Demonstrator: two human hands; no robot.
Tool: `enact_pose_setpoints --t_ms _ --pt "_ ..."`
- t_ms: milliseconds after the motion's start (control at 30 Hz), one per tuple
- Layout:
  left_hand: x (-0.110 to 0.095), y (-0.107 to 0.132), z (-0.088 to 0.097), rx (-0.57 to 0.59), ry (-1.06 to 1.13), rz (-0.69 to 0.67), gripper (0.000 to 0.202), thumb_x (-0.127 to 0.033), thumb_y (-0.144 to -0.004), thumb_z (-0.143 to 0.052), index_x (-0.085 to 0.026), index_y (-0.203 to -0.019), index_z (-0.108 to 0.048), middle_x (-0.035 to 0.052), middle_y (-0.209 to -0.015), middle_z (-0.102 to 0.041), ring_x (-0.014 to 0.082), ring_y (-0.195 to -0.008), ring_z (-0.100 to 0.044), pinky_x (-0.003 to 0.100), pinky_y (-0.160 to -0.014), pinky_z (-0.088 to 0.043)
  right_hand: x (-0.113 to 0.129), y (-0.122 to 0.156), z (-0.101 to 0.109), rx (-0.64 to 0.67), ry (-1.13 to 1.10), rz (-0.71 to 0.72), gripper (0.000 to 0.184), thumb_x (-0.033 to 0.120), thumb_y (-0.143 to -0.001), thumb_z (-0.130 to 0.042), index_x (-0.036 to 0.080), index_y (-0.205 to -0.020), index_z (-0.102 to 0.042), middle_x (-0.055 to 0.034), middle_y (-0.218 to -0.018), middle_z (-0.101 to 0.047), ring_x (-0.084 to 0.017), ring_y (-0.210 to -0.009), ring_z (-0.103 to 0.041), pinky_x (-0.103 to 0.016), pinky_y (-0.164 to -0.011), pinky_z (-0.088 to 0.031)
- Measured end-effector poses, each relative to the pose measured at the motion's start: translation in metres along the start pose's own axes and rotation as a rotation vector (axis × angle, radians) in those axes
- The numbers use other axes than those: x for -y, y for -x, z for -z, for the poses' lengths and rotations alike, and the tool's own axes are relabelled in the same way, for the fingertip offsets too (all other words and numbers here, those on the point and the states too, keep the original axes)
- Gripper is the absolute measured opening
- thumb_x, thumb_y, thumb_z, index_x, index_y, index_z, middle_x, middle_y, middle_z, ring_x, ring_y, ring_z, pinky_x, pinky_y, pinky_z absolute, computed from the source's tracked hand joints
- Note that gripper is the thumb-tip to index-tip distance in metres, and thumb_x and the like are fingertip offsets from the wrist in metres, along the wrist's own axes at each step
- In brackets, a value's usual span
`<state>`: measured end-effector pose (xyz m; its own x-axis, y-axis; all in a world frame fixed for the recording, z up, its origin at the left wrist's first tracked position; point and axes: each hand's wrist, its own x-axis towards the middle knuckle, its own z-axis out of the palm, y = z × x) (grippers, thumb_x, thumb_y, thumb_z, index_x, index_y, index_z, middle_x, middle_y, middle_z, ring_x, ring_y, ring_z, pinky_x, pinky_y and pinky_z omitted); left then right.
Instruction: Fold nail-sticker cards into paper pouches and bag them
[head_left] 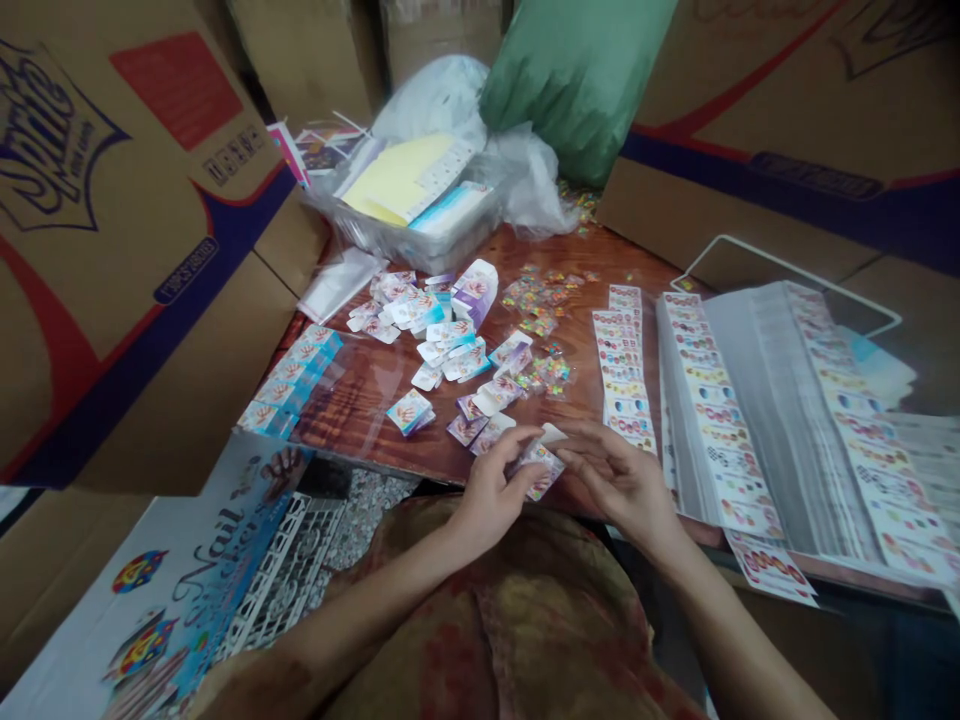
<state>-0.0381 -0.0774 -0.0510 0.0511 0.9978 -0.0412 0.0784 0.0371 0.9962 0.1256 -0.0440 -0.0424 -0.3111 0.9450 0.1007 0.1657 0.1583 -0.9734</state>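
In front of my lap, over the near table edge, a small printed cardboard box (541, 474) is held between my two hands. My left hand (495, 490) is closed on its left side, thumb on the printed face. From the right, the curled fingers of my right hand (619, 475) pinch at its upper end, near a pale flap (553, 434). Just beyond lie purple-and-white small boxes (493, 397), some with flaps raised. A pile of similar blue-and-white boxes (454, 345) is farther back, and small clear packets with coloured bits (544, 375) lie beside it.
Stacks of sticker sheets (720, 430) fill the table's right side, with narrower strips (624, 370) beside them. Blue boxes stand in a row (292, 380) at left. A clear plastic tub (420, 245) holds papers at the back. Large cartons (135, 250) flank the table.
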Motion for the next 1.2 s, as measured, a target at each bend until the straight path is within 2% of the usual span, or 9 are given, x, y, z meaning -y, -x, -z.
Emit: enact_pose_setpoints --t_ms 167,300,400,500,567,767,967,1067,1200 --pt "-0.004 -0.001 0.000 0.028 0.083 0.034 0.020 -0.021 -0.084 -0.052 -0.017 -0.104 -0.057 0.0017 -0.086 -0.063 0.0132 -0.078 -0.059 0.023 -0.073 -0.047 -0.009 0.000 -0.005 -0.257 -0.124 -0.015 0.042 0.037 -0.073 -0.074 0.024 -0.110 -0.060 -0.0042 -0.096 -0.071 -0.019 -0.087 -0.068 -0.032 -0.078 -0.055" --pt "-0.003 0.002 -0.001 0.009 -0.085 0.017 0.019 -0.030 -0.091 -0.046 -0.018 -0.100 -0.057 -0.0001 -0.076 -0.060 0.0111 -0.064 -0.054 0.022 -0.062 -0.044 -0.016 0.002 -0.015 -0.034 -0.254 -0.212 0.036 0.045 -0.078 -0.068 0.020 -0.104 -0.064 -0.0050 -0.089 -0.071 -0.019 -0.079 -0.066 -0.031 -0.070 -0.054" --pt "-0.003 0.005 -0.003 -0.052 -0.269 -0.016 0.020 -0.033 -0.094 -0.042 -0.019 -0.104 -0.053 0.0010 -0.079 -0.062 0.0130 -0.066 -0.057 0.025 -0.065 -0.044 -0.013 0.008 -0.023 -0.100 -0.122 -0.094 0.026 0.042 -0.084 -0.062 0.018 -0.092 -0.070 -0.0060 -0.086 -0.070 -0.018 -0.080 -0.065 -0.031 -0.073 -0.051" --pt "-0.003 0.007 -0.005 -0.124 -0.351 -0.062 0.020 -0.029 -0.095 -0.038 -0.020 -0.112 -0.045 0.0060 -0.096 -0.065 0.0170 -0.082 -0.063 0.029 -0.074 -0.046 -0.005 0.014 -0.028 -0.161 0.053 0.080 0.024 0.036 -0.088 -0.056 0.020 -0.096 -0.073 -0.0065 -0.089 -0.069 -0.018 -0.084 -0.063 -0.031 -0.076 -0.049" --pt "-0.003 0.007 -0.007 -0.169 -0.390 -0.075 0.021 -0.027 -0.096 -0.035 -0.020 -0.114 -0.043 0.0085 -0.102 -0.065 0.0191 -0.088 -0.064 0.031 -0.076 -0.046 -0.002 0.015 -0.029 -0.146 0.056 0.088 0.023 0.034 -0.087 -0.058 0.022 -0.097 -0.074 -0.0061 -0.089 -0.069 -0.018 -0.085 -0.063 -0.031 -0.075 -0.049" --pt "0.002 0.009 -0.008 -0.156 -0.453 -0.103 0.025 -0.025 -0.096 -0.030 -0.020 -0.119 -0.041 0.0072 -0.094 -0.065 0.0190 -0.083 -0.065 0.032 -0.074 -0.046 -0.015 0.012 -0.030 -0.212 -0.355 -0.271 0.020 0.036 -0.068 -0.077 0.025 -0.084 -0.077 -0.0034 -0.086 -0.074 -0.020 -0.081 -0.066 -0.035 -0.081 -0.051" --pt "0.004 0.009 -0.008 -0.147 -0.447 -0.102 0.027 -0.027 -0.096 -0.031 -0.019 -0.120 -0.041 0.0051 -0.086 -0.063 0.0180 -0.075 -0.063 0.031 -0.070 -0.045 -0.016 0.011 -0.034 -0.284 -0.515 -0.372 0.021 0.037 -0.061 -0.081 0.025 -0.078 -0.077 -0.0040 -0.083 -0.075 -0.020 -0.077 -0.066 -0.036 -0.079 -0.052" --pt "0.005 0.010 -0.007 -0.147 -0.437 -0.077 0.027 -0.027 -0.096 -0.031 -0.019 -0.120 -0.041 0.0051 -0.086 -0.064 0.0179 -0.075 -0.063 0.030 -0.070 -0.045 -0.011 0.014 -0.035 -0.266 -0.386 -0.298 0.020 0.037 -0.066 -0.078 0.024 -0.081 -0.078 -0.0043 -0.082 -0.073 -0.020 -0.078 -0.065 -0.034 -0.076 -0.052" --pt "0.003 0.017 -0.002 -0.186 -0.386 -0.019 0.027 -0.028 -0.096 -0.032 -0.020 -0.120 -0.042 0.0056 -0.089 -0.065 0.0176 -0.078 -0.063 0.030 -0.073 -0.046 -0.009 0.021 -0.039 -0.118 -0.123 -0.047 0.021 0.035 -0.083 -0.064 0.024 -0.097 -0.076 -0.0056 -0.092 -0.071 -0.019 -0.087 -0.063 -0.030 -0.074 -0.052"
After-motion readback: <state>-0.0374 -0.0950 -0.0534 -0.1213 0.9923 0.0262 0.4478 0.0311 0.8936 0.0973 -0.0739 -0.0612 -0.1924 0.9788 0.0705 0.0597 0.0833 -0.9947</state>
